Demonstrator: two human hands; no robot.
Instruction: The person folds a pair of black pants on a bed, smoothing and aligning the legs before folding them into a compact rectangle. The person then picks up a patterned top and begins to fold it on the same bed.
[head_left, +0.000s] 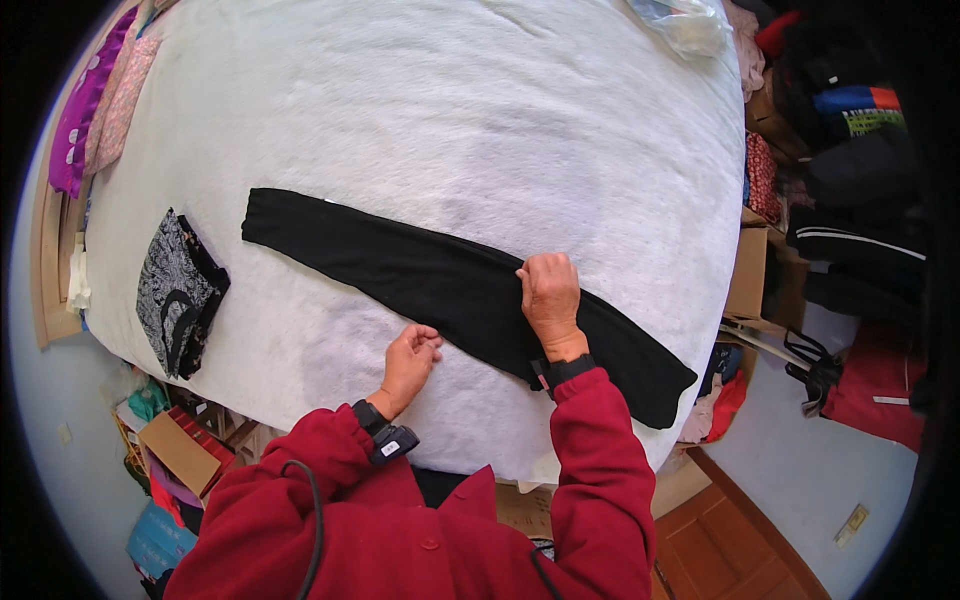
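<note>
A pair of black trousers (405, 262), folded lengthwise into a long strip, lies slantwise across the white bedspread (360, 112). My right hand (553, 300) is on its far edge, right of the middle, with fingers curled over and gripping the cloth. Beside the near edge is my left hand (409, 367), its fingers loosely bent and no cloth seen in them. The fingertips come right up to the fabric; whether they touch it is unclear. To the left rests a folded black-and-white patterned garment (169, 292) with black trim.
A clear plastic bag (686, 26) sits at the bed's far right corner. Piled clothes (862, 180) and a cardboard box (746, 274) stand along the right side. On the floor at left is an open carton (180, 454). A wooden door (731, 547) shows at lower right.
</note>
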